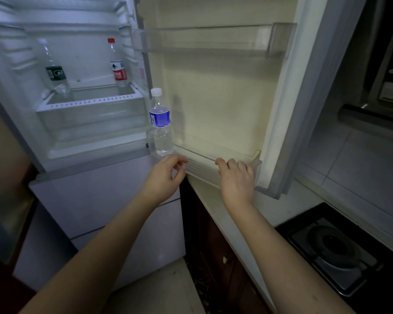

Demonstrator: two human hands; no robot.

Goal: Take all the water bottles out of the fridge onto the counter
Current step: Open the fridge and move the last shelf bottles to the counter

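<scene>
— Three bottles stood in the fridge: a blue-label bottle [160,123] in the lower door shelf [213,152] at frame centre, a green-label bottle [55,69] and a red-label bottle [118,64] upper left.
— And the grips?
— Left hand [166,175] and right hand [236,175] hung loosely curled, empty, just below that shelf. Likely the first step; the left should rise and wrap the blue-label bottle, then carry it to the table [216,200].

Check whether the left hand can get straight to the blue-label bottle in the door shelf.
Probably yes. The left hand is empty, just below the blue-label bottle, which stands alone at the near end of the lower door shelf. Only the shelf's low clear front rail lies between them.
</scene>
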